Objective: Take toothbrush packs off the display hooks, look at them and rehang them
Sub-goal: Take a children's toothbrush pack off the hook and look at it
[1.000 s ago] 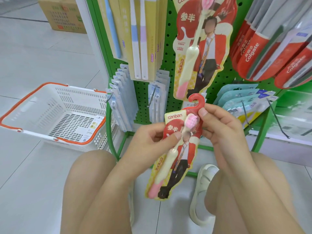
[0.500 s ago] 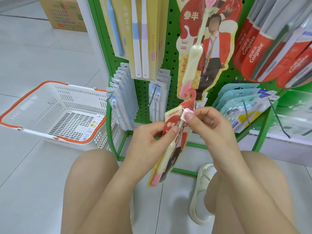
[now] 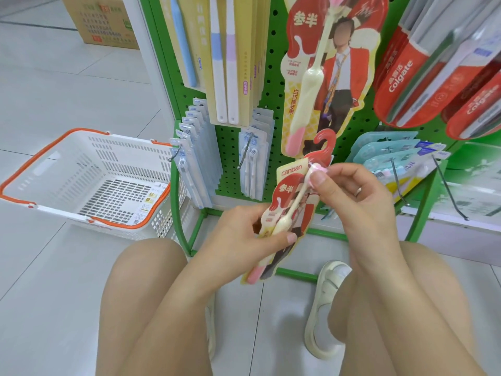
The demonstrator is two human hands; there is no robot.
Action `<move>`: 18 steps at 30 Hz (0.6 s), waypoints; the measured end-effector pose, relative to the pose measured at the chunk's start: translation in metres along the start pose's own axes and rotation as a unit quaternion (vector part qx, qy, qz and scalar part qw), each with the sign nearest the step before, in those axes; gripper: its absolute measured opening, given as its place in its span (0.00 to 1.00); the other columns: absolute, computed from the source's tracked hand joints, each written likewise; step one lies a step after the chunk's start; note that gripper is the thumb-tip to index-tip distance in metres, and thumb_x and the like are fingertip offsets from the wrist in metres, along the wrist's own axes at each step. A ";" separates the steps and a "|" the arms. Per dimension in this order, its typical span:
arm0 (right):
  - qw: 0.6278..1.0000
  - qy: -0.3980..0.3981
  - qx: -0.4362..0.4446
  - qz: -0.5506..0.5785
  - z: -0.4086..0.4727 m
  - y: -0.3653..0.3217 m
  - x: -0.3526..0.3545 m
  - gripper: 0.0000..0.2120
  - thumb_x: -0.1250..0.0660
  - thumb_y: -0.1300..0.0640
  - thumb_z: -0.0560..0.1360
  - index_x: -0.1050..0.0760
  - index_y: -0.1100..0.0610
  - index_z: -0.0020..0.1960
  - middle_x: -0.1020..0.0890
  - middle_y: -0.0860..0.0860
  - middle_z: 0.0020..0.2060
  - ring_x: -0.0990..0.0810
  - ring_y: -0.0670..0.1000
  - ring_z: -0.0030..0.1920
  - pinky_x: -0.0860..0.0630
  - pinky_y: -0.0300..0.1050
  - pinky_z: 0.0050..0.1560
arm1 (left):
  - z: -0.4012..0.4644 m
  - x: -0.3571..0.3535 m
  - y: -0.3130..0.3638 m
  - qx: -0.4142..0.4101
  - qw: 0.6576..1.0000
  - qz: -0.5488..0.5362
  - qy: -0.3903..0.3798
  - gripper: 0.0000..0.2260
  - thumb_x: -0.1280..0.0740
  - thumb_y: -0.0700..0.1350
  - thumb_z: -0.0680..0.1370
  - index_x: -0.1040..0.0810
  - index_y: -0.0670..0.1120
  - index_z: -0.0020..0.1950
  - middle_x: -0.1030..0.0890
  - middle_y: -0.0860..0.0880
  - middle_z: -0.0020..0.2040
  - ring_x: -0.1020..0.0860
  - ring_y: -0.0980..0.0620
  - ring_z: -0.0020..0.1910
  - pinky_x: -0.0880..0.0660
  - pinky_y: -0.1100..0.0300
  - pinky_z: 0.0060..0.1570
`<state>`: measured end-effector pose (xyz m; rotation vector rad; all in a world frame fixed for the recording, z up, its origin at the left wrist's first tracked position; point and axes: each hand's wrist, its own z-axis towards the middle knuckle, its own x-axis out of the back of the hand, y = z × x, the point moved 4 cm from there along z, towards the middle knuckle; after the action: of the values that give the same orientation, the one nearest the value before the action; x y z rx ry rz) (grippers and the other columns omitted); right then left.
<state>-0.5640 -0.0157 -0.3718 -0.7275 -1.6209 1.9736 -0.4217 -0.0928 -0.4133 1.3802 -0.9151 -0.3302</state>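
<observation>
A white shopping basket [image 3: 89, 183] with an orange rim sits on the pale tiled floor [image 3: 54, 267] at the left, just beside the green rack's foot. Far off at the upper left stands a brown cardboard box [image 3: 103, 21]. Near the bottom right, a cream-white shoe [image 3: 324, 308] rests on the tiles.

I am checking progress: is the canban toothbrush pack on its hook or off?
Off. Both hands, left and right, hold the canban pack below the display.

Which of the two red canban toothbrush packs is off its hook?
The lower canban pack, held in both hands; the other canban pack hangs on the pegboard.
</observation>
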 end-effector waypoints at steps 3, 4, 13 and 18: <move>0.999 -0.018 -0.006 0.033 0.001 -0.001 0.003 0.10 0.26 0.52 0.67 0.24 0.54 0.44 0.17 0.43 0.34 0.18 0.41 0.39 0.23 0.34 0.43 | 0.000 0.005 -0.002 -0.004 0.997 -0.076 -0.013 0.10 0.26 0.50 0.68 0.17 0.47 0.45 0.15 0.43 0.44 0.17 0.41 0.48 0.22 0.40 0.54; 0.999 -0.023 -0.015 0.040 0.002 0.000 0.004 0.10 0.26 0.52 0.68 0.24 0.53 0.45 0.16 0.43 0.35 0.18 0.42 0.40 0.22 0.36 0.44 | -0.001 0.009 -0.001 -0.007 0.994 -0.108 -0.021 0.10 0.25 0.48 0.67 0.17 0.45 0.45 0.15 0.41 0.45 0.17 0.40 0.47 0.22 0.42 0.55; 0.959 -0.275 -0.067 -0.018 -0.014 0.009 -0.021 0.06 0.27 0.58 0.70 0.21 0.60 0.42 0.21 0.43 0.31 0.24 0.42 0.32 0.28 0.33 0.36 | -0.003 0.030 0.005 -0.031 0.942 -0.332 0.045 0.10 0.32 0.41 0.71 0.20 0.42 0.51 0.15 0.45 0.45 0.17 0.47 0.43 0.20 0.56 0.41; 0.968 -0.236 -0.002 -0.086 -0.013 0.012 -0.022 0.08 0.30 0.60 0.72 0.24 0.58 0.35 0.27 0.49 0.28 0.29 0.45 0.30 0.32 0.36 0.32 | -0.003 0.033 0.006 -0.032 0.951 -0.278 0.133 0.14 0.25 0.43 0.69 0.21 0.44 0.54 0.15 0.48 0.44 0.17 0.51 0.43 0.20 0.58 0.42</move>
<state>-0.5394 -0.0234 -0.3837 -0.1054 -1.8747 2.1186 -0.4009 -0.1121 -0.3957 1.5635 -0.2752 -0.5768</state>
